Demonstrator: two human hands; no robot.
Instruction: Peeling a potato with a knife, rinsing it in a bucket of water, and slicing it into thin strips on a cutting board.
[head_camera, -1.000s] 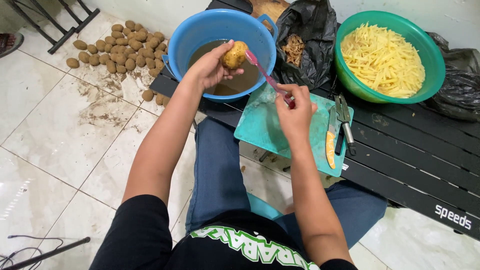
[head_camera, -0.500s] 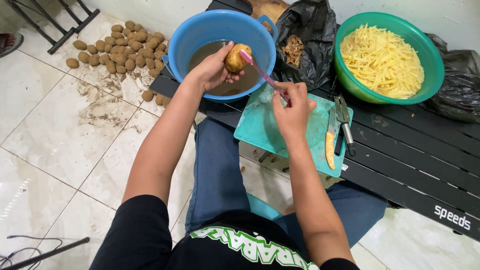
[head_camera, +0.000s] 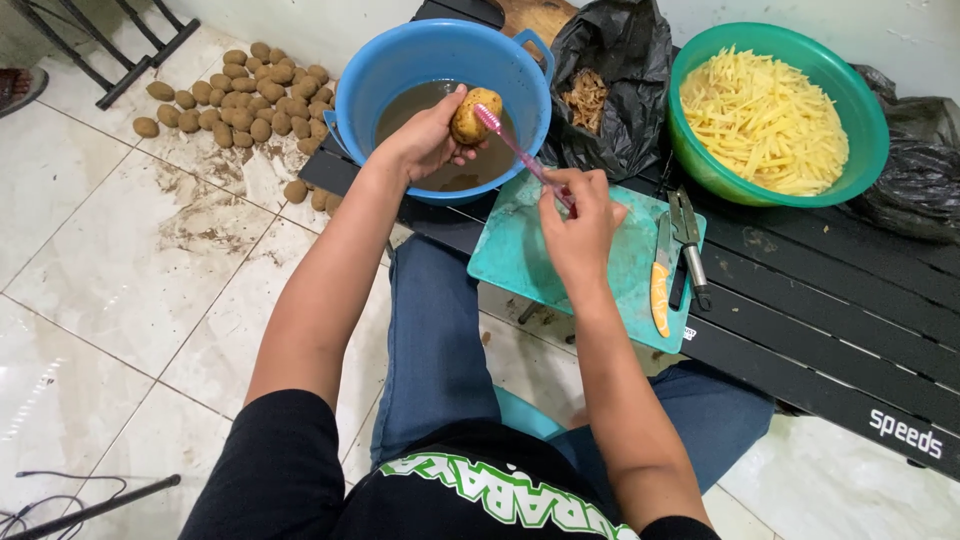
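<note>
The potato (head_camera: 474, 116) sits in the grip of the left hand (head_camera: 425, 140), held above the murky brown water of the blue basin (head_camera: 400, 62). The bristle end of a pink toothbrush (head_camera: 520, 155) lies against the potato's right side, and the right hand (head_camera: 580, 225) is closed around the brush handle over a teal cutting board (head_camera: 520, 260). On that board's right edge lie a knife with a yellow handle (head_camera: 661, 290) and a metal peeler (head_camera: 690, 245). Behind the board, a black bag (head_camera: 610, 110) holds brown peelings, and beside it a green bowl (head_camera: 700, 160) is heaped with pale potato strips. All of this rests on a black slatted surface (head_camera: 820, 310). On the tiled floor (head_camera: 130, 270) left of the basin lies a pile of unwashed potatoes (head_camera: 240, 105).
</note>
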